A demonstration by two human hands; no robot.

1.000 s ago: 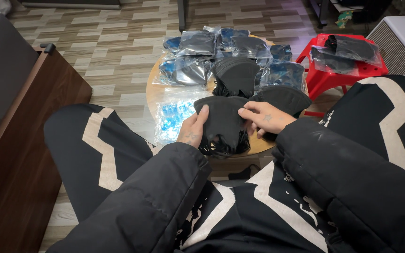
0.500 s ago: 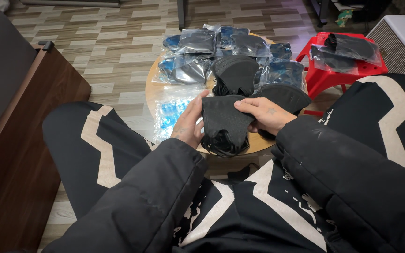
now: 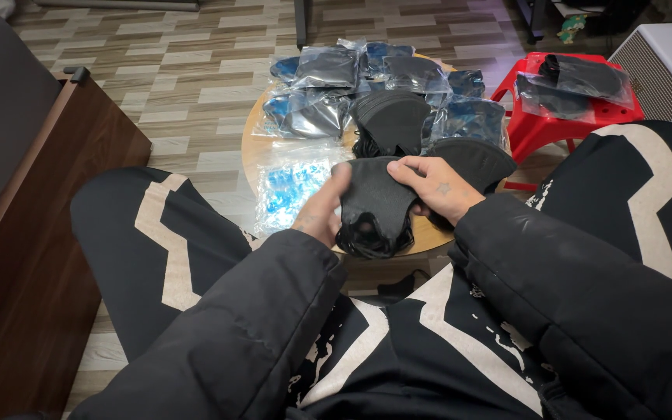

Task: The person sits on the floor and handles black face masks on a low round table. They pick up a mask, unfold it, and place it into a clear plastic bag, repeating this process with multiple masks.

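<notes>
Both hands hold a stack of black face masks (image 3: pixel 373 204) over the near edge of a small round wooden table (image 3: pixel 254 144). My left hand (image 3: pixel 322 208) grips the stack's left side with the fingers curled up along it. My right hand (image 3: pixel 435 187) pinches the top right of the stack with thumb and fingers. More black masks lie in a pile (image 3: pixel 392 117) just behind, and another mask (image 3: pixel 472 159) lies under my right hand. An empty-looking clear bag with blue print (image 3: pixel 289 187) lies left of the stack.
Several sealed clear bags of dark masks (image 3: pixel 324 70) cover the table's far half. A red plastic stool (image 3: pixel 554 117) at the right carries more bagged masks. A dark wooden cabinet (image 3: pixel 33 233) stands at the left, a white box (image 3: pixel 663 70) at the far right. My knees flank the table.
The mask stack has been lifted slightly and squared between both hands; my left fingers have slid up its left side, my right hand has shifted a little toward the top.
</notes>
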